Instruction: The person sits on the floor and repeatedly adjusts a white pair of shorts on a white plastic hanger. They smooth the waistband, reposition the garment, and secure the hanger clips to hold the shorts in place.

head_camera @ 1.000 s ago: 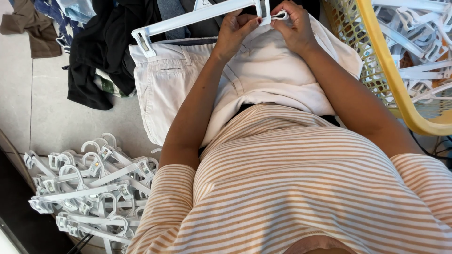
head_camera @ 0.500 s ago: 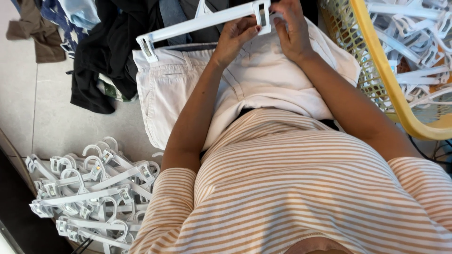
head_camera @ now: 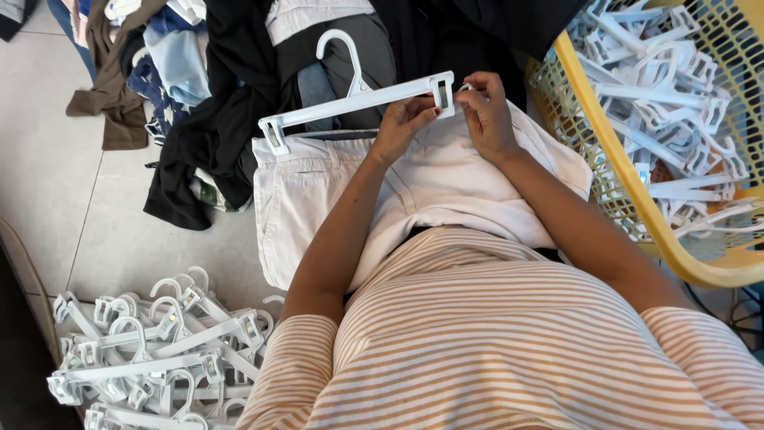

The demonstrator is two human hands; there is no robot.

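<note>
White plastic clip hanger (head_camera: 358, 102), both hands.

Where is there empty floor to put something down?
Bare floor lies left, between the clothes pile above and the hanger heap below. It is crowded on the right by the yellow basket full of hangers, and in the middle by the pale trousers.

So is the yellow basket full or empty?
Full, or near it: the yellow basket is heaped with white hangers up to about its rim. Its lower part is out of view.
</note>
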